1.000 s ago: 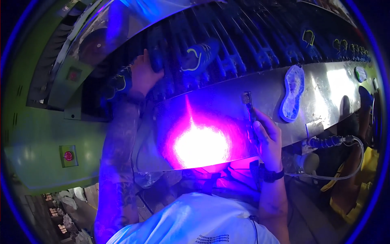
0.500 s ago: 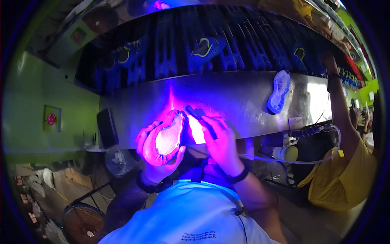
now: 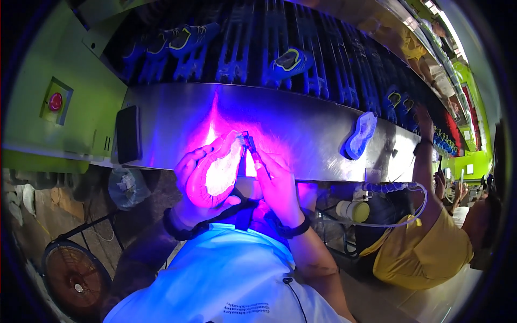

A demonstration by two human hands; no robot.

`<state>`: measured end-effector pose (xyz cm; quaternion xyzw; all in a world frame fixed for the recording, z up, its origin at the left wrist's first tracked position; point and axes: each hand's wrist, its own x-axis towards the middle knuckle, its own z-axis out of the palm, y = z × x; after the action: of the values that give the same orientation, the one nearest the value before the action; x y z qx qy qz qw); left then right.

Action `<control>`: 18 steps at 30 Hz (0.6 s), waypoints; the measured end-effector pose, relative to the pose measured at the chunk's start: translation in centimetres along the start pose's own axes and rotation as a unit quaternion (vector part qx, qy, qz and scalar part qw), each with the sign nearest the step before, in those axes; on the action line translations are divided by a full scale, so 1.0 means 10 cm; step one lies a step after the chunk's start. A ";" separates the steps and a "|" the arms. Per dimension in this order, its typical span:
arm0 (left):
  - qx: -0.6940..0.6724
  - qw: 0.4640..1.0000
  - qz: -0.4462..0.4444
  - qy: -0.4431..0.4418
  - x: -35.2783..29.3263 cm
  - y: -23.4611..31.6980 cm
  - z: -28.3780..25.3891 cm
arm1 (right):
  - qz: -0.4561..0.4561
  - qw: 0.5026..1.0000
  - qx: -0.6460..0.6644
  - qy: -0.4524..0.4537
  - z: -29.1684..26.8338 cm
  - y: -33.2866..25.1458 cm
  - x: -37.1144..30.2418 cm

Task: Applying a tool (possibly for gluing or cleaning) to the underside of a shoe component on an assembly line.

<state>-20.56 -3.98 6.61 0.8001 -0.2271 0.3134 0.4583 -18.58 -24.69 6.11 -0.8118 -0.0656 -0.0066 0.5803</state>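
My left hand [image 3: 189, 168] is wrapped round a shoe upper [image 3: 198, 185] with its bottom turned up, the toes-to-heel length tilted over the table's near edge. Strong pink-violet light washes out its pale underside. A small dark-handled brush [image 3: 249, 143] is pinched in my right hand [image 3: 277, 180]. The brush's tip meets the shoe's far end, on its right edge; glare hides the bristles' detail. A pale shoe sole [image 3: 361, 135] lies on the metal table [image 3: 309, 126], to the right of my hands.
Behind the table runs a dark roller conveyor [image 3: 231, 64] carrying blue shoes [image 3: 291, 62]. A black phone-like slab [image 3: 128, 134] lies at the left. On the right, a co-worker in yellow [image 3: 420, 253] reaches to the conveyor. A coiled hose [image 3: 396, 187], white jar [image 3: 353, 211] and fan [image 3: 75, 277] stand nearby.
My view has shifted and tilted. The brush tip has come from just right of the shoe onto its far edge, and my right hand has drawn closer to the shoe.
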 end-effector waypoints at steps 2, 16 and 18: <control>0.018 1.000 0.014 -0.001 0.03 -0.01 -0.03 | -0.018 0.999 -0.047 -0.021 -0.06 0.03 -0.07; 0.051 0.968 0.199 -0.142 -0.58 0.05 -0.08 | -0.023 0.987 -0.155 0.016 -0.23 -0.06 0.00; 0.059 0.970 0.198 -0.132 -0.60 0.05 -0.07 | 0.029 0.991 -0.126 0.018 -0.21 -0.06 0.00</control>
<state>-25.26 -3.10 2.96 0.7991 -0.4202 0.3025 0.3057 -18.48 -26.46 7.36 -0.8797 -0.0301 -0.0131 0.4744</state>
